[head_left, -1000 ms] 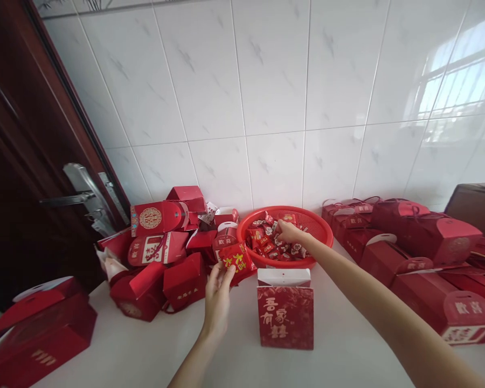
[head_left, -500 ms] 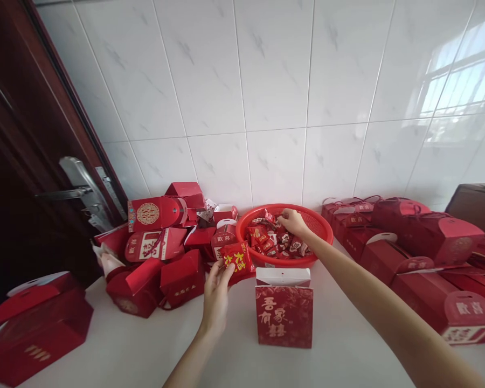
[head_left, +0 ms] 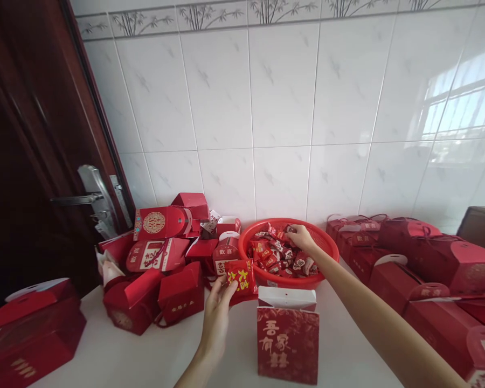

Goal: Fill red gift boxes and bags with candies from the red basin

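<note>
My left hand (head_left: 218, 310) pinches a shiny red packet (head_left: 241, 281) with yellow characters, left of the basket's front edge. My right hand (head_left: 301, 237) reaches into a red plastic basket (head_left: 332, 245) of small red-wrapped sweets (head_left: 272, 253); its fingers are closed at the pile, and what they hold is too small to make out. A red gift box (head_left: 288, 345) with pale characters stands upright on the white table (head_left: 230, 361) in front of the basket. The white inner flap at its top shows.
Red boxes (head_left: 181, 291) lie heaped left of the basket, with a larger box (head_left: 34, 334) at the far left. More red boxes (head_left: 428, 280) stand on the right. Behind are a tiled wall (head_left: 283, 91) and a dark door (head_left: 36, 134) with a metal handle.
The view has tilted upward, so the things appear lower and a bamboo-patterned tile strip shows. My left hand still holds the packet and my right hand is still in the basket.
</note>
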`<state>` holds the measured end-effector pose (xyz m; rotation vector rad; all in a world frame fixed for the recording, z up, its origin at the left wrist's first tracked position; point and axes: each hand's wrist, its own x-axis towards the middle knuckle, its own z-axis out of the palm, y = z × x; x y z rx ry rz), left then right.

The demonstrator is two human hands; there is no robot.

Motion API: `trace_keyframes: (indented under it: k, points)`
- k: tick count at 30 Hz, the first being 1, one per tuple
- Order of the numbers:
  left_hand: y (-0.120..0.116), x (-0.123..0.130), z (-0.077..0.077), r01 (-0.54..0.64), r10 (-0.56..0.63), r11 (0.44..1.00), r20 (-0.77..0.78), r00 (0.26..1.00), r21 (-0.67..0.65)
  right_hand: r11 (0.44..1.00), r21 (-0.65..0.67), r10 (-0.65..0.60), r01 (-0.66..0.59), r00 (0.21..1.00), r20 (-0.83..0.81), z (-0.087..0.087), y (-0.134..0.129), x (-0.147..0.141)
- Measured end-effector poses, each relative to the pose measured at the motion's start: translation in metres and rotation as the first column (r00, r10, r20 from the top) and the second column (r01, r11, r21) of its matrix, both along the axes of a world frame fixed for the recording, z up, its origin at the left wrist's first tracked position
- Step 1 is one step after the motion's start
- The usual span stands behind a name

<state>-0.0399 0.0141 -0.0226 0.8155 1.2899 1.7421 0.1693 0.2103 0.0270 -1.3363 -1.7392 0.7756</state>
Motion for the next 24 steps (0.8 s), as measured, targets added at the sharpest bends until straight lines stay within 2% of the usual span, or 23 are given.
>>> trace_keyframes:
  k: [4,6,11,17,21,24]
  points:
    - [0.000,0.001,0.000,0.003,-0.003,1.000,0.005,1.000,0.008,0.980,-0.110,0.173,-0.164,0.982,0.075,0.001,-0.008,-0.005]
    - [0.000,0.001,0.000,0.005,-0.005,1.000,-0.004,1.000,0.006,0.972,-0.143,0.202,-0.186,0.973,0.110,0.001,-0.010,-0.005]
    - [-0.001,0.002,0.001,0.020,-0.020,1.000,0.007,1.000,0.008,0.997,-0.072,0.051,-0.041,0.989,0.141,0.002,-0.006,0.000]
    - [-0.001,0.002,0.003,0.032,-0.032,0.999,0.004,0.999,0.027,0.995,-0.038,-0.086,0.090,0.990,0.111,0.005,-0.005,0.004]
    - [-0.001,0.001,0.002,0.041,-0.041,0.999,-0.011,0.999,0.011,0.992,-0.035,-0.120,0.123,0.990,0.073,0.005,-0.003,0.006]
    - [-0.001,0.001,0.003,0.036,-0.036,0.999,-0.018,0.999,0.010,0.995,-0.031,-0.097,0.099,0.994,0.056,0.004,-0.002,0.007]
